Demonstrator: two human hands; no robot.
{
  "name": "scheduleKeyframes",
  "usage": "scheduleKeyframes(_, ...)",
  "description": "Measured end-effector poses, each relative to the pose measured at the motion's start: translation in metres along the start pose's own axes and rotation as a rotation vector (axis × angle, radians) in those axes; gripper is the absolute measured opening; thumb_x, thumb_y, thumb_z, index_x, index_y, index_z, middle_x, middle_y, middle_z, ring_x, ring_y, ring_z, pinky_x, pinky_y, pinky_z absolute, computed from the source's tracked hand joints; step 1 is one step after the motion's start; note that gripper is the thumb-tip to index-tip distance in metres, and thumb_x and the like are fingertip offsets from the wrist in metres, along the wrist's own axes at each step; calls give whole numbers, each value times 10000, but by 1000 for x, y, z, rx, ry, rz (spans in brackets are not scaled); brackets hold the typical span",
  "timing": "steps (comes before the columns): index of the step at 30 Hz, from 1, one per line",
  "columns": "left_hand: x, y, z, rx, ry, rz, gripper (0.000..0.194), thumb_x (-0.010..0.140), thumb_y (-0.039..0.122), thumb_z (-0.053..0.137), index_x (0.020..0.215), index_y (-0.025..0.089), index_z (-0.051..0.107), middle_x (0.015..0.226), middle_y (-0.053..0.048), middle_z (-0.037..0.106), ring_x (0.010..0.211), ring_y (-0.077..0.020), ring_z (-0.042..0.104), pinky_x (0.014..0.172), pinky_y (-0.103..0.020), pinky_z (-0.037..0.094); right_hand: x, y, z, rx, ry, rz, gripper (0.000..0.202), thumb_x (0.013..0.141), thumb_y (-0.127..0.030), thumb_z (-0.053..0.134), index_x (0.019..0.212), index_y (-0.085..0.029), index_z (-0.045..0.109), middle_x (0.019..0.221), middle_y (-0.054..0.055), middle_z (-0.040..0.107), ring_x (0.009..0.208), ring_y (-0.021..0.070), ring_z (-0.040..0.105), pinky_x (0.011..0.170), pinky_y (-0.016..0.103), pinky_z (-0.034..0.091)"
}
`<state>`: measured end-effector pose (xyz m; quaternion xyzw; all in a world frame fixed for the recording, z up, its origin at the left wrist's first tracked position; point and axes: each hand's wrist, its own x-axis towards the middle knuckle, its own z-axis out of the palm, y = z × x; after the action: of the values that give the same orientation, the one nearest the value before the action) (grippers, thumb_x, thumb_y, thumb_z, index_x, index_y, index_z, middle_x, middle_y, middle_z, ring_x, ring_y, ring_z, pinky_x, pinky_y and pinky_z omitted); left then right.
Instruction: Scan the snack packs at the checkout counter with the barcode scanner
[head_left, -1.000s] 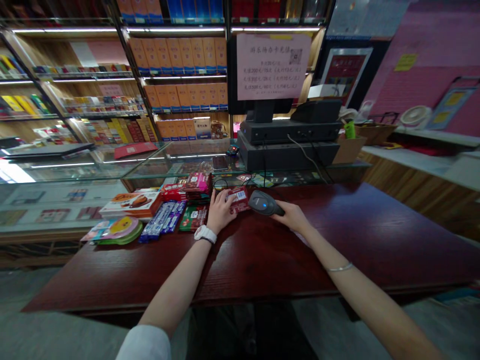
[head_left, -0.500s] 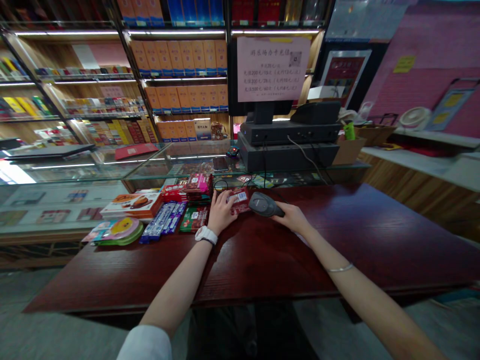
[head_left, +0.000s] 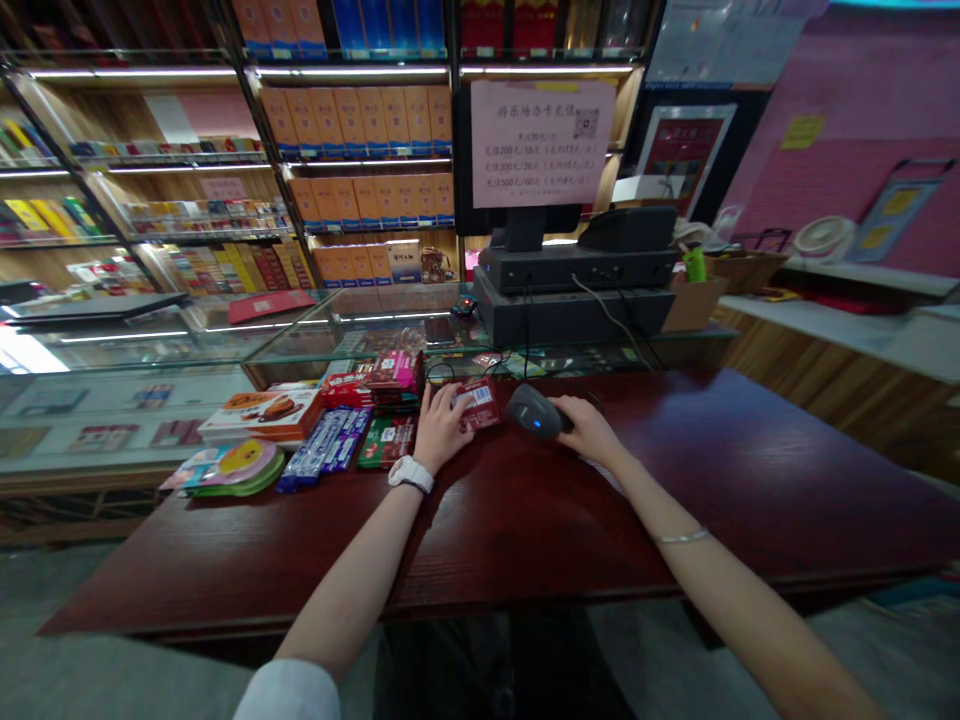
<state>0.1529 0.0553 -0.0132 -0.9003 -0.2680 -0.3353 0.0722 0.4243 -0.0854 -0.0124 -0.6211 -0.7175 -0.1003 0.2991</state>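
Apparently at the scanning step. Gripping scanner (head_left: 529, 410) in right hand (head_left: 590, 428), closed round its right end. Resting left hand (head_left: 442, 430), fingers partly spread, on the left part of red packet (head_left: 486, 412); cannot tell of any pinch at its covered edge. To find packet: look near the table's (head_left: 495, 540) far edge, just left of scanner and right of green packet (head_left: 384, 444). Judged necessary for the next move: steadying red packet, leaving its white label (head_left: 482, 394) uncovered, lining up scanner with it. Note scanner pointing left and slightly far, long axis slanting from far left to near right. Cannot settle red packet's long axis with fingers over part of it.
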Motion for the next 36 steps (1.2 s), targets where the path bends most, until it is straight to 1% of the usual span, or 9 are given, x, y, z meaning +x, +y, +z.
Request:
scheduleKeyframes(3, -1, 1, 0, -3, 8, 9, 511, 713, 272, 690, 1212, 222, 598, 1379, -131, 537, 1308, -315, 475, 1208, -584, 151, 0, 7, 1, 7, 0, -35, 463, 766, -173, 562, 1227, -187, 603, 1117, 115, 690, 1050, 280, 630, 994, 492, 454)
scheduleKeyframes(6, -1, 2, 0, -1, 13, 14, 513, 710, 267, 691, 1212, 217, 598, 1372, -135, 541, 1307, -312, 475, 1208, -579, 151, -2, 12, 3, -1, -6, -37, 559, 755, -110, 495, 1294, -235, 577, 1224, 93, 666, 1186, 267, 580, 1124, 581, 295)
scheduleKeyframes(8, -1, 2, 0, 2, 15, 19, 513, 712, 268, 690, 1214, 218, 597, 1372, -134, 541, 1308, -311, 474, 1208, -575, 154, -3, 14, 4, -16, -42, -14, 621, 758, -85, 464, 1346, -269, 543, 1307, 76, 633, 1272, 259, 529, 1149, 609, 223)
scheduleKeyframes(12, -1, 2, 1, 5, 18, 24, 512, 711, 272, 693, 1212, 222, 598, 1382, -132, 535, 1306, -314, 475, 1208, -575, 153, -5, 18, 6, -23, -172, 35, 687, 770, -66, 441, 1413, -304, 473, 1463, 52, 514, 1412, 255, 385, 1160, 627, 169)
scheduleKeyframes(17, 0, 4, -1, 1, 14, 17, 518, 709, 274, 699, 1214, 215, 598, 1382, -140, 533, 1302, -318, 479, 1206, -577, 160, -7, 28, 7, -37, -237, 97, 733, 770, -56, 456, 1446, -337, 426, 1532, 33, 424, 1460, 252, 295, 1164, 620, 167)
scheduleKeyframes(22, 0, 9, -4, -14, -7, 19, 495, 726, 297, 689, 1206, 217, 598, 1379, -138, 535, 1311, -311, 472, 1205, -573, 167, -9, 38, 7, -25, -279, 151, 791, 750, -25, 452, 1463, -362, 393, 1564, 17, 370, 1473, 257, 260, 1161, 617, 184)
scheduleKeyframes(26, 0, 9, -4, -10, -7, 23, 490, 728, 292, 684, 1205, 220, 601, 1383, -135, 532, 1317, -312, 465, 1211, -572, 152, -10, 42, 10, -1, -300, 182, 786, 733, -18, 449, 1445, -350, 425, 1550, 25, 396, 1470, 259, 269, 1160, 621, 188)
scheduleKeyframes(31, 0, 7, -3, -9, -4, 25, 503, 726, 289, 687, 1217, 220, 599, 1391, -133, 529, 1310, -308, 472, 1215, -565, 150, -11, 44, 13, 30, -311, 224, 863, 646, 36, 409, 1436, -311, 447, 1545, 29, 404, 1477, 246, 250, 1170, 619, 169)
scheduleKeyframes(36, 0, 7, -2, -17, 4, 38, 499, 728, 291, 686, 1215, 217, 602, 1388, -135, 533, 1318, -309, 464, 1213, -571, 149, -11, 50, 12, 50, -300, 257, 789, 686, 35, 375, 1381, -308, 523, 1483, 29, 493, 1437, 242, 347, 1155, 623, 224)
